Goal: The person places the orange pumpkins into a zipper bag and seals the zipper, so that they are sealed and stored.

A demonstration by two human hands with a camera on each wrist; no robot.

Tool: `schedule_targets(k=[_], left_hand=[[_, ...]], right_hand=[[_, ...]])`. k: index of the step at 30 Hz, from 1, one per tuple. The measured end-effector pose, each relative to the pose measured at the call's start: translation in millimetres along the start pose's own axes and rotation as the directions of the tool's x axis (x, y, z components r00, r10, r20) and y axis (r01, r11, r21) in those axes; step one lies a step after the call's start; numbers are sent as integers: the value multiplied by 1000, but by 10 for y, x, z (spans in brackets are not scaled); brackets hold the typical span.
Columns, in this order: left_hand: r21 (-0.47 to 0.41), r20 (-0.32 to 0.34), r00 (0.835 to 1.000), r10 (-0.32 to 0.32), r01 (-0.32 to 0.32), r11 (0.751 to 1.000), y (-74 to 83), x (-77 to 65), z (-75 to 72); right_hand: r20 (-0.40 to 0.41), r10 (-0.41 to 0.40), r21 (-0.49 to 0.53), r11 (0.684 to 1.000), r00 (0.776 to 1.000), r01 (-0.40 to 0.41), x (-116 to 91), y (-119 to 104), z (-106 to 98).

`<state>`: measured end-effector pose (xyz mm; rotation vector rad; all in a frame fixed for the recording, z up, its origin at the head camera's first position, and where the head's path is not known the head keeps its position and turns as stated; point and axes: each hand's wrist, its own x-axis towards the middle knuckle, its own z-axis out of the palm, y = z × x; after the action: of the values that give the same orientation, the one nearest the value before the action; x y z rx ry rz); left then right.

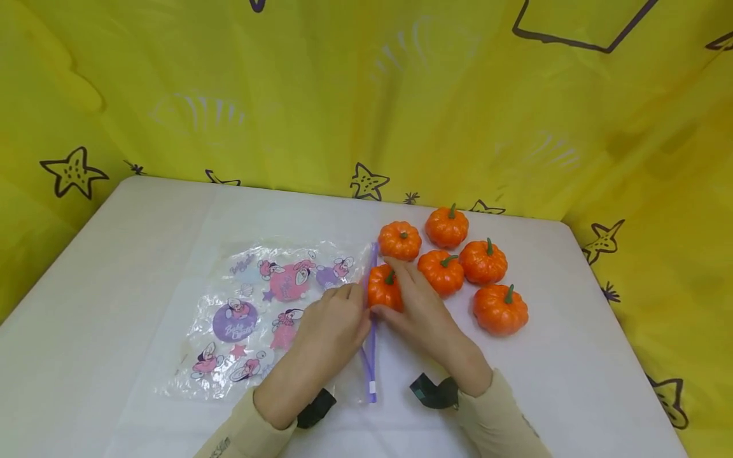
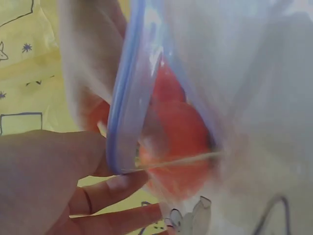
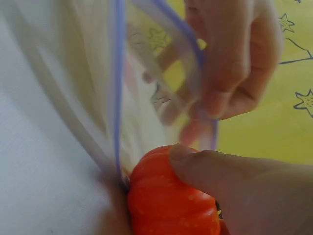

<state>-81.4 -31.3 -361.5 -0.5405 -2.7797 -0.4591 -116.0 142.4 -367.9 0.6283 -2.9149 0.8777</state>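
From the head view, with the small orange pumpkin [image 1: 378, 294] as the centre of the dial, your right hand [image 1: 424, 313] lies at 4 o'clock, its thumb and fingers around that pumpkin. Your left hand [image 1: 332, 321] is at 8 o'clock, pinching the edge of the clear printed bag [image 1: 236, 321], which lies flat toward 9 o'clock. The pumpkin sits right at the bag's purple zip strip [image 1: 372, 366], and your hands are close together but not clasped. The rest of the pumpkins stand on the white table [image 1: 572, 369]: a nearest pumpkin [image 1: 395, 240] between 12 and 1, a far pumpkin [image 1: 444, 229] between 1 and 2, a middle pumpkin [image 1: 438, 275] and an outer pumpkin [image 1: 482, 264] between 2 and 3, and a last pumpkin [image 1: 499, 312] just past 3.

From the left wrist view, your left thumb and fingers come in from 8 o'clock and clamp the purple rim. The bag's mouth gapes at 12 o'clock, with blurred orange showing through the plastic near the centre.

From the right wrist view, your right thumb presses the pumpkin at 6 o'clock, beside the open mouth; how far it is inside, you cannot tell. Your left hand holds the rim at 1 o'clock.
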Motion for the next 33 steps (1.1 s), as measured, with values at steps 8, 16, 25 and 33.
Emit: schedule_targets(k=[8, 16, 25, 33], left_hand=[[-104, 40, 998, 45, -40, 994, -27, 25, 1], [-129, 223, 975, -23, 53, 990, -143, 42, 86], [-172, 244, 968, 58, -15, 985, -186, 30, 134], [-190, 205, 975, 86, -46, 981, -191, 43, 124]], right_hand=[[33, 34, 77, 996, 999, -36, 12, 44, -11], [107, 30, 96, 995, 994, -40, 2, 40, -61], [94, 33, 154, 987, 995, -47, -5, 12, -84], [70, -18, 226, 974, 997, 1, 4, 51, -29]])
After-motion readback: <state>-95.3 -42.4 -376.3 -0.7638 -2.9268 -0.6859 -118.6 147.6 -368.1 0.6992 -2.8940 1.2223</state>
